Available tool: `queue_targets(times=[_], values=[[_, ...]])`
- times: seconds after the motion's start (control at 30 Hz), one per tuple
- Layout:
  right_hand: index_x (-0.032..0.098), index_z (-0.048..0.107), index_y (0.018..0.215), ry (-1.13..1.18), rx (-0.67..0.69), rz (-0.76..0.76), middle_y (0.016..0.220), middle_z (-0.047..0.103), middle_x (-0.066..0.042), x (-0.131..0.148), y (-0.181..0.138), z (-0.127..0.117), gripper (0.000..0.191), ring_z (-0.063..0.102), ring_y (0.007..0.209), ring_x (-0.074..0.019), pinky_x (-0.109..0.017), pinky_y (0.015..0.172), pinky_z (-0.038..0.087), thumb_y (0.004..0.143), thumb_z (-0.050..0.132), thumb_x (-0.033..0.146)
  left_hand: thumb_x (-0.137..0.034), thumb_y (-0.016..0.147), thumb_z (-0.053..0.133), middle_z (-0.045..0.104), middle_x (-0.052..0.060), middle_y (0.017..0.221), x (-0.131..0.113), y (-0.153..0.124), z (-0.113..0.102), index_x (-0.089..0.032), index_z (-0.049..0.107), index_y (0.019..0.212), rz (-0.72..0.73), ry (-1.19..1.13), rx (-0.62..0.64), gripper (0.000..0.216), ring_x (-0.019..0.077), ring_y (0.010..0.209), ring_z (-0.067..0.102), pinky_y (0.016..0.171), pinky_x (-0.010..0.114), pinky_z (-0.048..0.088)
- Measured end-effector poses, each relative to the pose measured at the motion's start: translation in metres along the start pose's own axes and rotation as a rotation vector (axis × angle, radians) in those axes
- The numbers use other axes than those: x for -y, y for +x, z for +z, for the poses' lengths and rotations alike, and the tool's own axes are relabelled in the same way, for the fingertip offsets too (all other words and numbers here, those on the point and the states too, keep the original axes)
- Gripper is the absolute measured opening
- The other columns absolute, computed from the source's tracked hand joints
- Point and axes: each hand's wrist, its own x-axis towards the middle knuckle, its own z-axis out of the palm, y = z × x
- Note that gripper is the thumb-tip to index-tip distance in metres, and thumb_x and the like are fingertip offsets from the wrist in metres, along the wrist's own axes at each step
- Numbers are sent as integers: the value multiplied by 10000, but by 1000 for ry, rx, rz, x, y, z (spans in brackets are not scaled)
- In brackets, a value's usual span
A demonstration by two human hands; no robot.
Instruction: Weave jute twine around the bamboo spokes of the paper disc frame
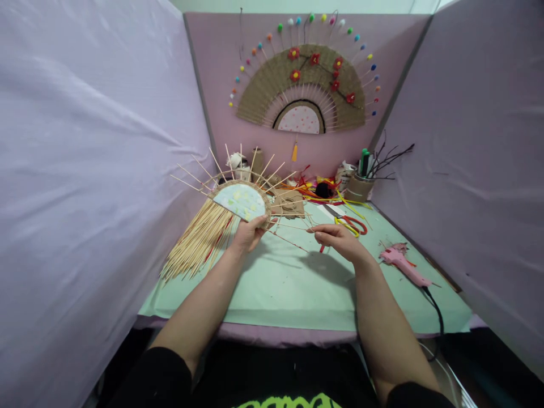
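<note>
Left hand clamped on the blue-panelled, half-round fan frame of pale wood sticks, held above the mint-green tabletop; right hand pinches a thin pale strand, cord or stick, cannot tell; step appears to be adjusting this strand; next move likely calls for steady left support; green lettering on black shirt cropped, unreadable.

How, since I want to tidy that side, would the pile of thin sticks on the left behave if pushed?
The pile of thin sticks would probably slide and splay, since no tie shows around it. Each stick looks thin and straight, so likely light and fairly stiff, though perhaps apt to snap if bent hard.
</note>
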Motion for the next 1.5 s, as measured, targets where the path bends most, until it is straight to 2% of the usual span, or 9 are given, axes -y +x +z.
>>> queue_targets(times=[0.1,0.3,0.53,0.63,0.73,0.87,1.03,1.27,1.5], values=[[162,747,985,-23,18,11,794,656,-49,-1,-1,-2,393,529,684,-140,-265,617,431,739,681,461,-11,659,686,736,45,994,-2,-1,3,-197,568,1225,21,-35,-24,608,177,840,704,784,322,576],[161,745,1016,-82,156,44,718,619,-33,-6,2,-1,404,513,635,-126,-249,580,423,770,656,469,-14,693,674,738,51,989,0,-8,10,-169,571,1224,-27,-98,-12,562,180,879,704,863,335,556],[157,751,990,-108,427,15,741,640,-34,4,4,33,426,530,663,-129,-233,601,410,789,626,512,0,710,665,748,55,937,11,-16,20,-144,584,1211,-74,-123,-3,527,168,838,711,861,318,563],[165,746,1005,-100,480,-29,733,634,-29,6,4,43,405,531,661,-132,-229,593,399,816,599,493,16,734,625,745,72,960,14,-18,23,-119,591,1199,-124,-152,-41,486,172,866,711,886,311,557],[162,742,1021,-84,434,-68,720,623,-29,3,5,45,401,534,662,-136,-229,592,397,826,589,478,25,776,572,736,95,994,15,-17,29,-87,600,1174,-208,-220,-98,414,172,918,705,902,281,554],[181,747,986,-40,295,-66,705,603,-13,-3,8,47,332,528,662,-128,-233,608,404,820,607,431,19,835,510,727,99,1020,15,-14,46,-87,606,1150,-296,-326,-136,345,164,962,694,895,254,561],[184,737,997,44,164,-97,694,567,-3,-5,11,51,309,503,655,-121,-243,631,407,822,605,401,9,866,489,726,86,972,18,-7,61,-95,613,1115,-236,-410,-110,296,152,966,688,886,250,560],[148,731,993,-36,133,-62,678,566,-12,-10,14,55,378,475,620,-123,-245,597,369,834,562,446,-138,832,648,719,44,957,24,1,42,-169,614,1098,-109,-299,-71,270,175,916,674,960,531,502],[144,718,1026,-42,187,-68,657,545,-7,-10,13,55,398,452,606,-118,-234,558,344,843,553,456,-209,781,729,695,2,1004,28,1,38,-247,594,1107,-29,-189,-42,355,174,953,656,959,574,481]])
